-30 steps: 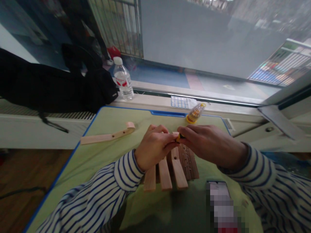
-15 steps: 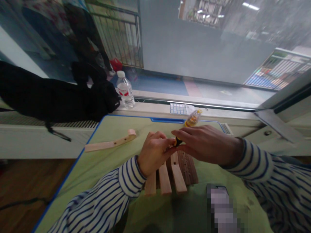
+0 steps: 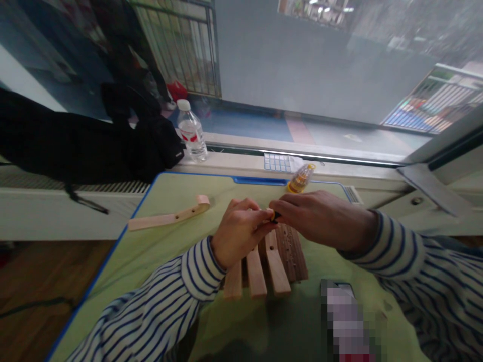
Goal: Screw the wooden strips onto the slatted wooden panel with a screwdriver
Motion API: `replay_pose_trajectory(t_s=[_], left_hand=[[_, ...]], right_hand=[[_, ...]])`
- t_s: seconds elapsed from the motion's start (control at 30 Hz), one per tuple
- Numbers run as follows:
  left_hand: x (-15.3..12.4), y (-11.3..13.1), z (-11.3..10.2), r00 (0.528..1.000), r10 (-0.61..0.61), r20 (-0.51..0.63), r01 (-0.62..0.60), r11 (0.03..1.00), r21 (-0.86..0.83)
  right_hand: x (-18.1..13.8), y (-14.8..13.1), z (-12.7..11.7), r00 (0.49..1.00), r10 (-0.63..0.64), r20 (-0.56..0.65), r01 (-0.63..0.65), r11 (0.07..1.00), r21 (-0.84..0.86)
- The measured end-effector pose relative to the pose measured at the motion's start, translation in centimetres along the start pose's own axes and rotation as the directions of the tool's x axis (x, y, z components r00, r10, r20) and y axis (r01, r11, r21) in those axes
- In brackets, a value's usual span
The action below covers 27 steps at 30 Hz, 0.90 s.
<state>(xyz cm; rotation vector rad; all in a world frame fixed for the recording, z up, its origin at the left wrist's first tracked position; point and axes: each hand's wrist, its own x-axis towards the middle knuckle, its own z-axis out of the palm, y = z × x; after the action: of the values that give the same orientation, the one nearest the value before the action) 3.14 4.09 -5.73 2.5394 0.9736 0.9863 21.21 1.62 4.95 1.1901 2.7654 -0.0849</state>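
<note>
Near the middle of the table, my left hand (image 3: 239, 231) and my right hand (image 3: 315, 218) meet above several pale wooden pieces. Between the fingertips shows a small yellow-and-black tool (image 3: 274, 216), perhaps a short screwdriver; my right hand grips it. The left thumb and forefinger pinch close at its tip, and what they hold is hidden. Below lie bent wooden strips, among them a right-hand strip (image 3: 278, 269) with a hole and a middle strip (image 3: 256, 274). They rest over a dark brown grooved wooden block (image 3: 294, 256) dotted with small holes. My hands cover the strips' far ends.
A loose curved wooden strip (image 3: 169, 217) with two holes lies at left on the green table (image 3: 151, 266). A yellow-capped clear bottle (image 3: 301, 179) is at the back edge. A water bottle (image 3: 193, 133) and black bag (image 3: 86, 146) are by the window. A phone (image 3: 345, 311) lies near right.
The view has shifted slightly. My right fingers have moved round the yellow-and-black tool, and less of it shows now. The left hand keeps its pinch; the wooden strips stay in place.
</note>
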Motion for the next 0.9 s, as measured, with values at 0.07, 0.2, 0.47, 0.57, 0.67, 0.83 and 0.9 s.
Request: replay_pose_trajectory(t_s=[0.07, 0.2, 0.47, 0.57, 0.67, 0.83, 0.9], left_hand=[[0.00, -0.03, -0.08, 1.000, 0.011, 0.005, -0.011, 1.000, -0.005], [0.01, -0.13, -0.20, 0.999, 0.028, 0.020, -0.027, 0.999, -0.025], [0.05, -0.13, -0.33, 0.998, 0.041, 0.048, -0.039, 0.998, -0.040], [0.08, -0.10, -0.45, 0.997, 0.045, 0.059, -0.043, 0.999, -0.033], [0.14, -0.08, -0.56, 0.997, 0.048, 0.063, -0.046, 0.998, -0.031], [0.20, 0.02, -0.65, 0.996, 0.052, 0.066, -0.051, 0.998, -0.025], [0.20, 0.06, -0.68, 0.996, 0.053, 0.071, -0.052, 0.998, -0.018]], right_hand=[[-0.02, -0.01, 0.20, 1.000, 0.008, -0.009, -0.008, 1.000, 0.007], [-0.06, -0.05, 0.61, 0.999, 0.029, -0.036, -0.029, 1.000, 0.006], [-0.06, -0.25, 0.94, 0.997, 0.040, -0.061, -0.039, 0.999, 0.015], [-0.05, -0.31, 1.01, 0.997, 0.045, -0.066, -0.044, 0.999, 0.027], [-0.10, -0.35, 0.99, 0.996, 0.052, -0.066, -0.050, 0.998, 0.035], [-0.16, -0.39, 0.85, 0.997, 0.052, -0.065, -0.049, 0.997, 0.057], [-0.15, -0.41, 0.84, 0.996, 0.055, -0.064, -0.051, 0.997, 0.063]])
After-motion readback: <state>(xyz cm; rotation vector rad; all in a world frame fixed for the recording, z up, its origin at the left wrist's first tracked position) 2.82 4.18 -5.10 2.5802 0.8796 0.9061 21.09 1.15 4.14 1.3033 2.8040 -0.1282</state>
